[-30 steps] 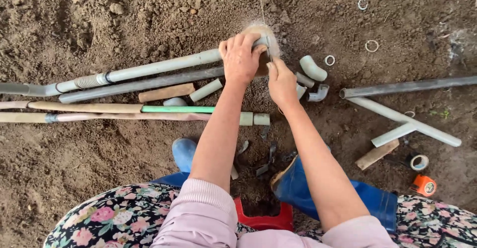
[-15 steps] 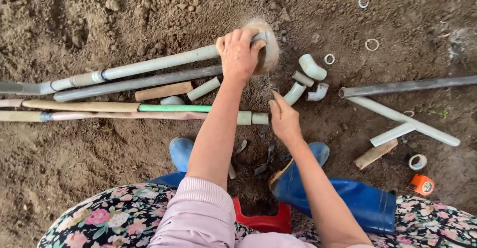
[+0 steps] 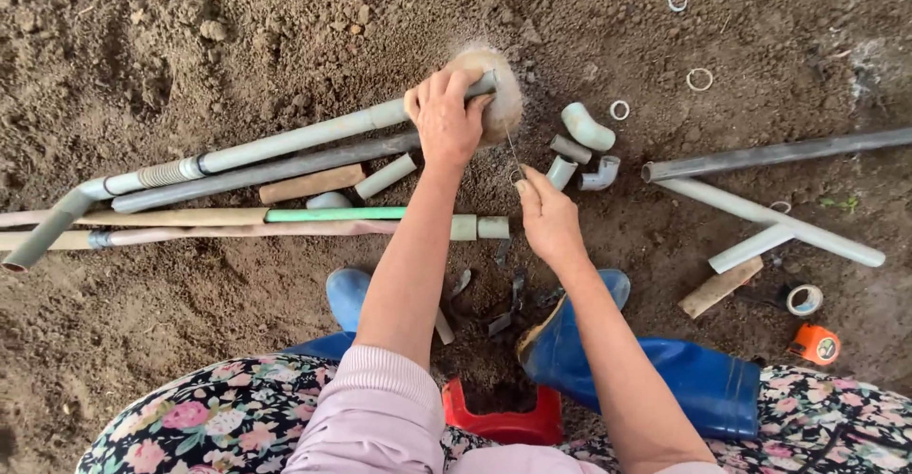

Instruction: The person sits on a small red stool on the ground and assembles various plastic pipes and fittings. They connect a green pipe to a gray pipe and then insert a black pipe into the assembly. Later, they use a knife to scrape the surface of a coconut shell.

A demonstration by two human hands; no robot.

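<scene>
While the left hand (image 3: 446,118) clenches around the end of a long grey plastic pipe (image 3: 294,139) lying on loose brown soil, a fuzzy tan wad of fibre (image 3: 499,94) wraps the pipe's tip just beyond the fingers. Below and to the right of that pipe end, the right hand (image 3: 549,218) pinches a thin strand (image 3: 513,156) that runs up to the wad. Just right of the wad lie short grey elbow fittings (image 3: 584,127); farther right, thin white rings (image 3: 700,79) dot the dirt. Below the long pipe lie a darker pipe (image 3: 275,168), a wooden stick (image 3: 312,185) and a green-sleeved tube (image 3: 332,215). Well right of the pipe end sit a white tape roll (image 3: 804,299) and a round orange tape measure (image 3: 816,344). Blue rubber boots (image 3: 684,379) flank a red stool (image 3: 503,425).
</scene>
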